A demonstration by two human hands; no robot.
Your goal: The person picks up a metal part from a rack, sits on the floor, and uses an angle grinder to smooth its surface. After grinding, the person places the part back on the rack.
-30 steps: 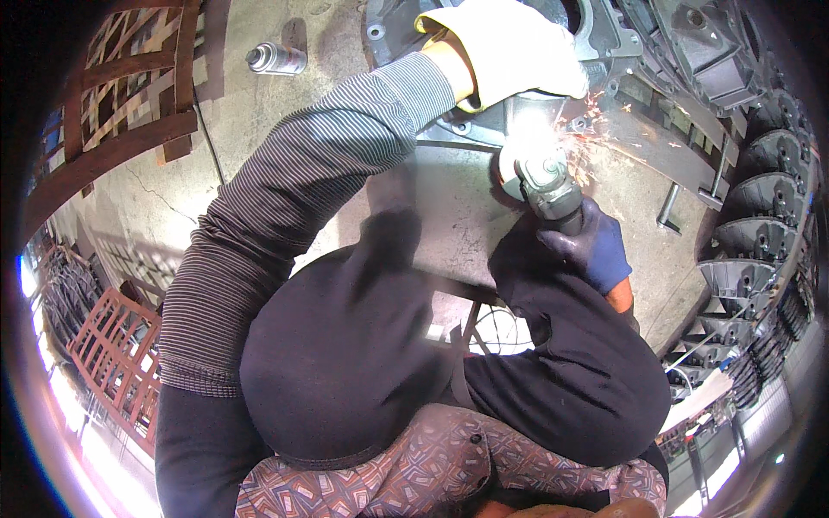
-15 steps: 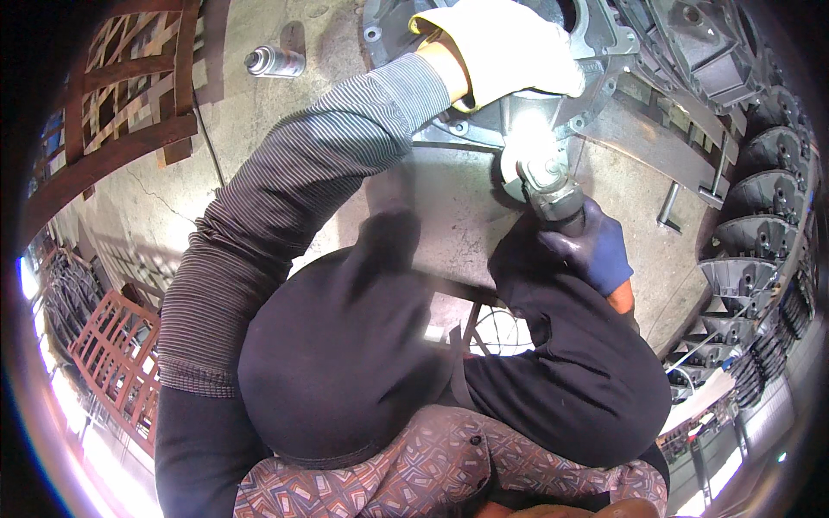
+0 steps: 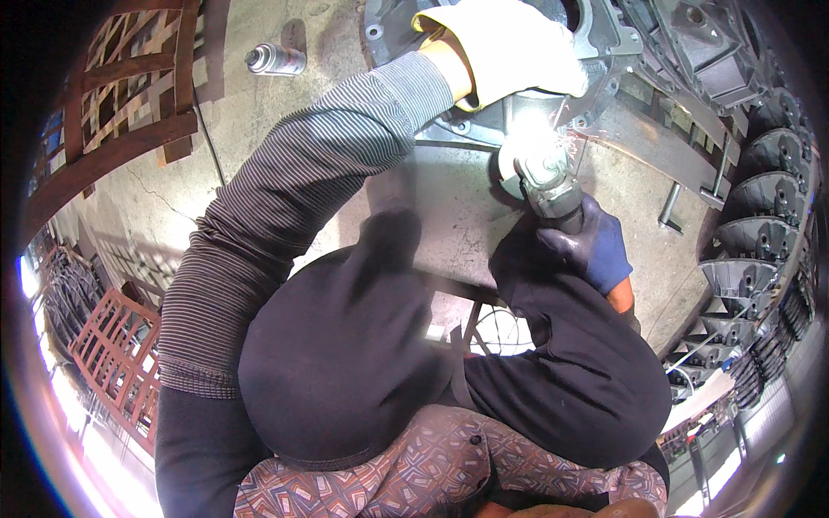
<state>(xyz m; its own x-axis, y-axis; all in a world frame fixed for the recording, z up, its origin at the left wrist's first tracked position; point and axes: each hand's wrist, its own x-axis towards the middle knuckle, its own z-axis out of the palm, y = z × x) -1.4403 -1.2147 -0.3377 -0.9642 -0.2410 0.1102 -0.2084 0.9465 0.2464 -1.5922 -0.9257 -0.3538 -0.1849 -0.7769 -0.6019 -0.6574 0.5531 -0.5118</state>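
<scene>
A large grey cast-metal housing (image 3: 617, 39) lies at the top middle on the floor. My left hand (image 3: 518, 47), in a thick white and yellow work glove, reaches across to it and bears on it, its fingers bent over the metal and partly hidden. In my right hand (image 3: 591, 246), gloved in blue with a dark coating, is an angle grinder (image 3: 553, 192). The grinder's head is at the near edge of the housing, where a bright white glare hides the contact. Small sparks fly to the right of that glare.
A spray can (image 3: 276, 60) lies on the concrete floor (image 3: 432, 203) at the upper left. Rusty metal racks (image 3: 129, 69) stand beyond it. At the right are a flat steel plate (image 3: 665, 160) with a bar handle and a long row of similar grey castings (image 3: 760, 194).
Sparks now show beside the grinder's head, where none were visible before. The glare there has grown stronger. Both hands have barely shifted.
</scene>
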